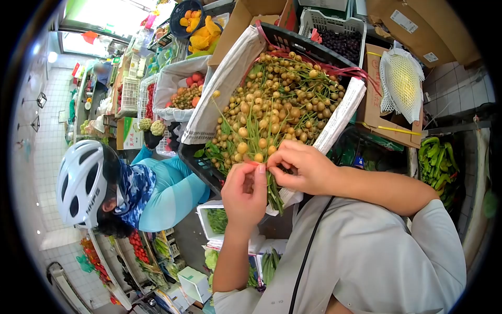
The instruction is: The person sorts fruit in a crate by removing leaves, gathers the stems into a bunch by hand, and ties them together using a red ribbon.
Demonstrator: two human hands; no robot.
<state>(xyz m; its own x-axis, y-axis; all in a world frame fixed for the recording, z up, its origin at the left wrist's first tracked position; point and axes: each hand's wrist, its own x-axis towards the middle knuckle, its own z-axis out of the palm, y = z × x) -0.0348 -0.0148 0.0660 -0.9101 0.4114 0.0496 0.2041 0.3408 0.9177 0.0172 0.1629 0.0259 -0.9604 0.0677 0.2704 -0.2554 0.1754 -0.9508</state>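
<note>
A black crate lined with white paper (337, 118) holds many small round yellow-brown fruits (308, 78) on green stems. Over its near edge, a bunch of green stems (274, 194) with fruit at the far end lies between my two hands. My left hand (244, 191) has thumb and fingers closed on a thin red tie (253, 163) at the stems. Beside it, my right hand (300, 165) is pinched at the same spot, its fingertips close to the tie. What exactly the right fingertips hold is too small to tell.
At the left, a person in a white helmet (83, 180) leans near round green fruits (157, 127). Dark grapes (342, 44) fill a crate at the back. A cardboard box (374, 78) with netted fruit stands right; green peppers (436, 162) lie beyond. A black cable (308, 251) crosses my front.
</note>
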